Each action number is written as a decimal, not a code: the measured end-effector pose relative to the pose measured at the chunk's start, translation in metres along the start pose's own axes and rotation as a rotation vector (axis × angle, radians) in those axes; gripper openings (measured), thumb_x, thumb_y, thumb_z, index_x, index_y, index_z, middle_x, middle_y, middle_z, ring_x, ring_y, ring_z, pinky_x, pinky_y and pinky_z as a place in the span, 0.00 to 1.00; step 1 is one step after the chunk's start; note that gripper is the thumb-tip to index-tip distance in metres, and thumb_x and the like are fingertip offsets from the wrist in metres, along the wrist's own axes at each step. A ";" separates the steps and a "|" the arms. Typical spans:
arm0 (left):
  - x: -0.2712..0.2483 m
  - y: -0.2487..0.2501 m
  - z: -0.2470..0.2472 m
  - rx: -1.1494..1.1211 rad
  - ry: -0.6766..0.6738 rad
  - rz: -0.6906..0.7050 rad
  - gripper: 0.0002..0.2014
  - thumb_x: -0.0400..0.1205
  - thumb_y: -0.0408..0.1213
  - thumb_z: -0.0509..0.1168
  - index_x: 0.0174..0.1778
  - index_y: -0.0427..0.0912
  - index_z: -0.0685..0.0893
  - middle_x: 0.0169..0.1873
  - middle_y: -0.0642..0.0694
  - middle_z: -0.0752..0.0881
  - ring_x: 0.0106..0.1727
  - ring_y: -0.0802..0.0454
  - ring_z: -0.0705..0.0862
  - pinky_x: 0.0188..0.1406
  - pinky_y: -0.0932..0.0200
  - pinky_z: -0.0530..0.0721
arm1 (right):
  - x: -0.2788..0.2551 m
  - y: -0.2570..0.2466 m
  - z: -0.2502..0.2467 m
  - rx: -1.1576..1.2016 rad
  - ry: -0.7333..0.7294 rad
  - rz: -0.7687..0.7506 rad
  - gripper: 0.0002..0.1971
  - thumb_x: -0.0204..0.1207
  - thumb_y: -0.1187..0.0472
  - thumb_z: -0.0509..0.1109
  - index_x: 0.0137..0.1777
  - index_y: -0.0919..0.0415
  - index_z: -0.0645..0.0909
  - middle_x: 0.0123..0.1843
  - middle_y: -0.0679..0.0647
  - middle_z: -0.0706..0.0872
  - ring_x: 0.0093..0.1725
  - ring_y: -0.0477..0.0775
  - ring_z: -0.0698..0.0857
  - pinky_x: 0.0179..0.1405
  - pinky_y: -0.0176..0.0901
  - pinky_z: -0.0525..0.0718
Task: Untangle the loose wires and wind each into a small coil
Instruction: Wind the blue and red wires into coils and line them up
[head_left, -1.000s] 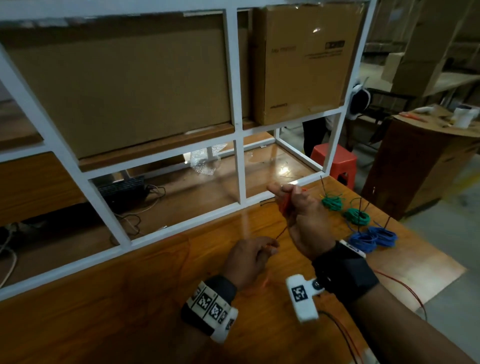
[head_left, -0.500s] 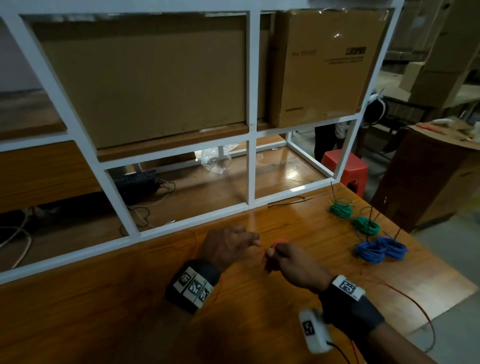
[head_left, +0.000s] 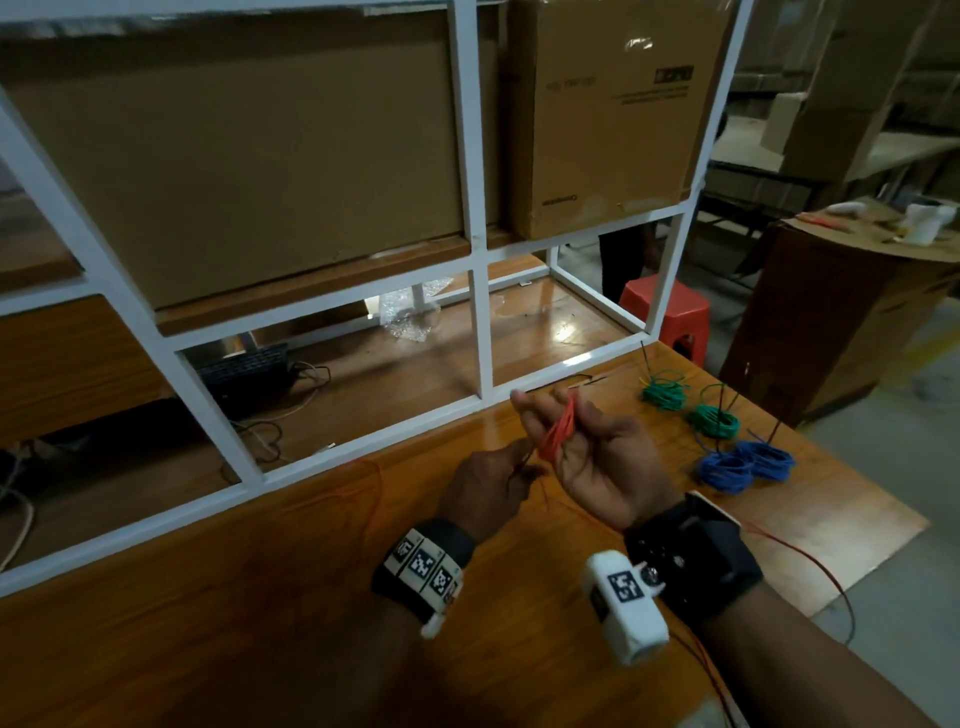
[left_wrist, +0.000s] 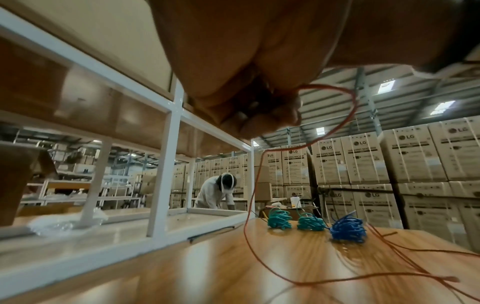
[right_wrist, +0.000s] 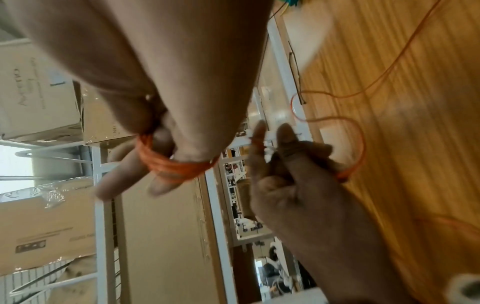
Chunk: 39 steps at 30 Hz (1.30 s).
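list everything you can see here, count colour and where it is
red wire: one, red-orange, partly wound round the right hand's fingers, the rest trailing loose over the table
green coils: two, green, far right of the table
blue coils: two, blue, touching, just nearer than the green ones
table: one, glossy brown wood
shelf frame: one, white metal, along the table's far edge
cardboard boxes: two, brown, on the upper shelf
stool: one, red, on the floor behind the frame
wrist bands: two, black, one on each wrist
left hand: pinches the wire's loose run
right hand: palm up, holds the wound turns
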<state>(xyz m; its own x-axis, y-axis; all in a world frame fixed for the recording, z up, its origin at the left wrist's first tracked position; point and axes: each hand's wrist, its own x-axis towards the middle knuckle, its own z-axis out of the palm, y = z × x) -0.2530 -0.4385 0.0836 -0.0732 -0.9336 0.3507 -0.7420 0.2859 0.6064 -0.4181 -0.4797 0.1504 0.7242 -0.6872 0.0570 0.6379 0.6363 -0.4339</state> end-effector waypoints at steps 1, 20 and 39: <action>-0.003 -0.001 0.008 -0.035 -0.027 -0.069 0.12 0.88 0.39 0.63 0.66 0.52 0.85 0.35 0.56 0.87 0.35 0.66 0.85 0.33 0.70 0.81 | 0.004 -0.002 0.000 0.006 0.106 -0.112 0.16 0.92 0.60 0.55 0.58 0.71 0.81 0.65 0.74 0.88 0.71 0.66 0.87 0.72 0.54 0.84; -0.016 -0.004 -0.018 -0.319 -0.075 -0.358 0.04 0.80 0.43 0.75 0.48 0.51 0.92 0.43 0.55 0.91 0.45 0.60 0.88 0.45 0.59 0.88 | -0.001 -0.002 -0.030 -1.546 0.381 0.196 0.18 0.93 0.52 0.59 0.51 0.59 0.88 0.45 0.51 0.95 0.51 0.48 0.92 0.67 0.59 0.86; 0.025 0.002 -0.040 -0.596 0.024 -0.109 0.13 0.72 0.41 0.80 0.50 0.41 0.94 0.45 0.40 0.93 0.48 0.37 0.90 0.50 0.43 0.90 | -0.022 -0.005 -0.012 -0.150 -0.388 0.231 0.20 0.92 0.56 0.51 0.57 0.67 0.82 0.46 0.60 0.91 0.61 0.60 0.89 0.69 0.49 0.84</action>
<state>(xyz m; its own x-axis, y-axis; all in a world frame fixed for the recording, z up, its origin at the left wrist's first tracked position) -0.2295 -0.4524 0.1220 0.0019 -0.9611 0.2760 -0.2433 0.2673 0.9324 -0.4402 -0.4725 0.1403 0.9053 -0.3335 0.2632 0.4243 0.6795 -0.5986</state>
